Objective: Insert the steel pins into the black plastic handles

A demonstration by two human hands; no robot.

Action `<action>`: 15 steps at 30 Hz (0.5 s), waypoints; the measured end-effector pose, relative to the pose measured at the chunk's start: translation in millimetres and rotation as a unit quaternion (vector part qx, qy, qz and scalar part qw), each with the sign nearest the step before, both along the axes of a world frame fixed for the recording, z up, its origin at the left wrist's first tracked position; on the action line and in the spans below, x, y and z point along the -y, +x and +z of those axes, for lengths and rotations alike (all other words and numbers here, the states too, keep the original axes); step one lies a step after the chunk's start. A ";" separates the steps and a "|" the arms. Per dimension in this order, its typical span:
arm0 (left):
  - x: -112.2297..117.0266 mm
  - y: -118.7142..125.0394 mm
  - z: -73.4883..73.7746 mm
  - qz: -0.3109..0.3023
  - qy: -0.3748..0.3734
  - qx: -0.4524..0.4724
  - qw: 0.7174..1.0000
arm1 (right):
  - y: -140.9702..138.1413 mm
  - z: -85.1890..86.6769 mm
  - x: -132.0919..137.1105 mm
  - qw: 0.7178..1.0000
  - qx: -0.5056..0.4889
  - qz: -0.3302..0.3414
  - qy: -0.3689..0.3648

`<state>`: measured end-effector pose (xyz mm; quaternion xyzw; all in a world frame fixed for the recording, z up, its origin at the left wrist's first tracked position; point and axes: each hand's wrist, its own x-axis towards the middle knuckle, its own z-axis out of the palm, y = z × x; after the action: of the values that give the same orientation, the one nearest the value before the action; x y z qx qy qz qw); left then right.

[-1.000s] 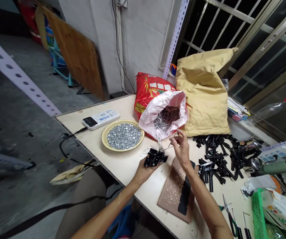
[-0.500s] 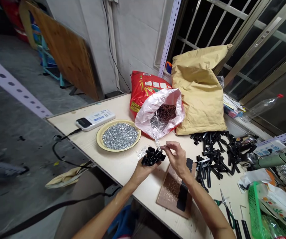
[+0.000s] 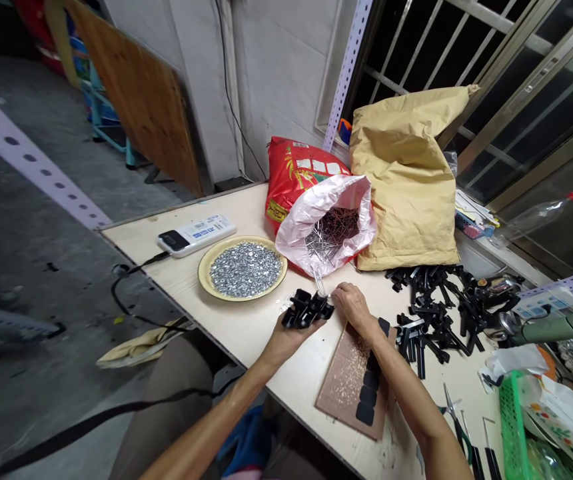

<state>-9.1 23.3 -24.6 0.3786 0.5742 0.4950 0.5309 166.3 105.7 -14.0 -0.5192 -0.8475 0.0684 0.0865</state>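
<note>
My left hand [image 3: 286, 335] is closed around a bunch of black plastic clips [image 3: 307, 309], held just above the table. Thin metal nails [image 3: 319, 283] stick up out of the bunch. My right hand [image 3: 353, 304] sits right beside the clips, fingers curled and pinched at their right side; what it pinches is too small to make out. Behind the hands an open pink-white bag of nails [image 3: 334, 223] lies on its side. A yellow plate of silver washers [image 3: 244, 268] stands to the left.
A pile of black clips [image 3: 441, 310] lies at the right. A brown board with black pads [image 3: 354, 383] is under my right wrist. A red bag [image 3: 299, 175], a tan sack [image 3: 406, 177], a white power bank [image 3: 197, 234], scissors [image 3: 459, 427] and a green basket [image 3: 514, 420] crowd the table.
My right hand has come down from in front of the nail bag to the right side of the clip bunch. The left hand has kept holding the clips.
</note>
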 end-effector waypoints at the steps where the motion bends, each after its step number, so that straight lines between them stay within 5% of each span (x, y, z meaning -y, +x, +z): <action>1: -1.4 -1.4 2.1 -0.002 -0.007 -0.005 1.000 | 2.9 1.9 0.9 1.000 0.000 -0.001 0.004; 4: -5.1 -2.5 10.4 -0.009 -0.033 0.012 0.999 | 14.1 18.5 6.1 0.999 -0.020 -0.015 0.022; 6: -6.0 1.1 13.1 -0.017 -0.022 0.028 0.999 | 18.1 34.7 12.2 0.992 -0.122 -0.032 0.032; 11: -3.5 17.1 8.1 -0.070 0.051 0.028 0.996 | 0.1 73.4 35.1 0.871 -0.490 -0.045 -0.009; 15: -1.8 22.3 11.6 -0.085 0.061 0.007 0.994 | -19.6 84.5 49.1 0.839 -0.543 -0.030 -0.028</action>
<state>13.2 25.1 -12.9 0.4545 0.5051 0.4850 0.5506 146.7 56.6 70.5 -0.4264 -0.6466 0.3600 0.5201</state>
